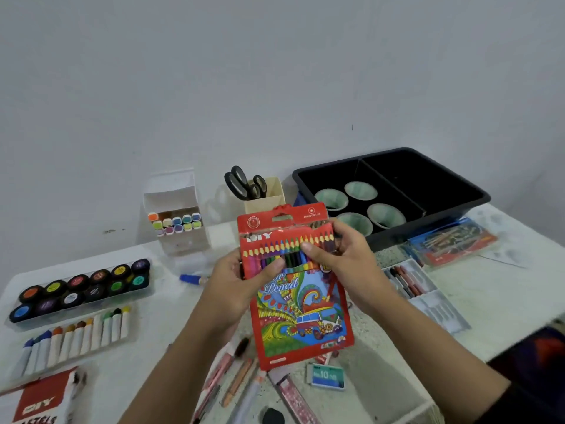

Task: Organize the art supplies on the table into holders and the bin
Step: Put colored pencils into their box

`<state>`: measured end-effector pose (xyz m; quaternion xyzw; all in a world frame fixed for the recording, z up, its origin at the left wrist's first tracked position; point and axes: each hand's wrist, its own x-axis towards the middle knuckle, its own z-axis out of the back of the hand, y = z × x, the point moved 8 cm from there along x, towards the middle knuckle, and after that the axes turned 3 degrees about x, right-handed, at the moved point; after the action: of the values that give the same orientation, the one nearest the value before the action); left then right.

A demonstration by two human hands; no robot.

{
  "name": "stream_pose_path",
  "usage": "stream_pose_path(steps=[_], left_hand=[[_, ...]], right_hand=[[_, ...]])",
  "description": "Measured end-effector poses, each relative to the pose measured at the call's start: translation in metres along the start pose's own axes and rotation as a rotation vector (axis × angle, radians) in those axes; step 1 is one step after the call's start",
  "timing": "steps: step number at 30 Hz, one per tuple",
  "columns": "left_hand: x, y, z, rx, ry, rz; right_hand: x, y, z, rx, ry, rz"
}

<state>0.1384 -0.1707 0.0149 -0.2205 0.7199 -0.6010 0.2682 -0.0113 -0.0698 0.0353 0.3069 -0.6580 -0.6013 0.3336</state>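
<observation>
Now the left hand (241, 284) and right hand (347, 266) both pinched the coloured-pencil pack (302, 319), held mid-frame above the surface (489, 289): a sorting step under way, I judged, next calling for a carry to the black bin (434, 224) upper right.

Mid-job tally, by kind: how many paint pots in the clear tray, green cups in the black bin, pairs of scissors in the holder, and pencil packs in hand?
paint pots: 12
green cups: 4
pairs of scissors: 2
colour pencil pack: 1
Total: 19
</observation>
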Motion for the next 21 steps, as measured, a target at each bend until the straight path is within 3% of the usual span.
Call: stream_pose_path(steps=[9, 16, 21], left_hand=[[0.027, 0.041, -0.105, 0.115, 0.196, 0.126], [0.050, 0.057, -0.208, 0.147, 0.183, 0.133], [0.074, 0.071, -0.263, 0.166, 0.110, 0.117]], right_hand=[[0.008, -0.001, 0.145, 0.221, -0.268, 0.022], [0.018, -0.005, 0.278, 0.171, -0.115, -0.115], [0.017, -0.010, 0.358, -0.045, -0.062, -0.217]])
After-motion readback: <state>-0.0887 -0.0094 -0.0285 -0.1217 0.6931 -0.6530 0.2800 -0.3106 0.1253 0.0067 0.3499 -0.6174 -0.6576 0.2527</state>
